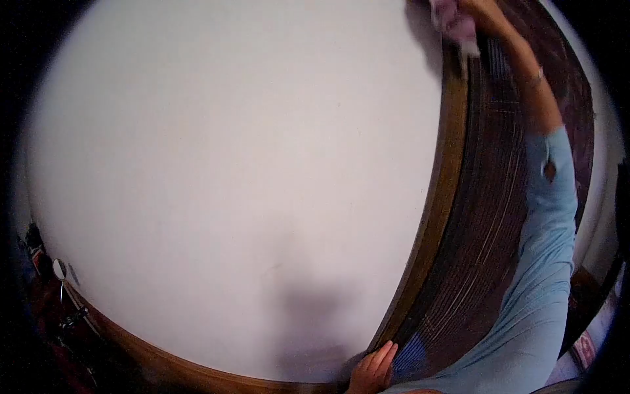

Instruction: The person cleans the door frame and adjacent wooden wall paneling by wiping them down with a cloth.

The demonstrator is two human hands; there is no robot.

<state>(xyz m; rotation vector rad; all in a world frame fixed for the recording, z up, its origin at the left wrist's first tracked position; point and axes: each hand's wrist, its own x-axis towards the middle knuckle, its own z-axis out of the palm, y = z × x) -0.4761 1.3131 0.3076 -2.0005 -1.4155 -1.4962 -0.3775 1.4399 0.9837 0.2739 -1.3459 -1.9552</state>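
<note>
At the top right, my right hand (pixel 482 14) is closed on a pinkish cloth (pixel 454 25), which hangs against the upper part of a brown wooden frame (pixel 453 141). The arm in a light blue sleeve is stretched up along a dark ribbed panel (pixel 485 217). Low in the view, my left hand (pixel 373 369) rests at the frame's lower end, its fingers extended and lying on the wood edge. A blue patch shows on the panel just right of those fingers.
A white wall (pixel 230 164) with a soft shadow fills the left and middle. Along the bottom left runs a brown wooden edge (pixel 197 372). A small round mirror (pixel 60 269) on a stem stands at the far left, by dark objects.
</note>
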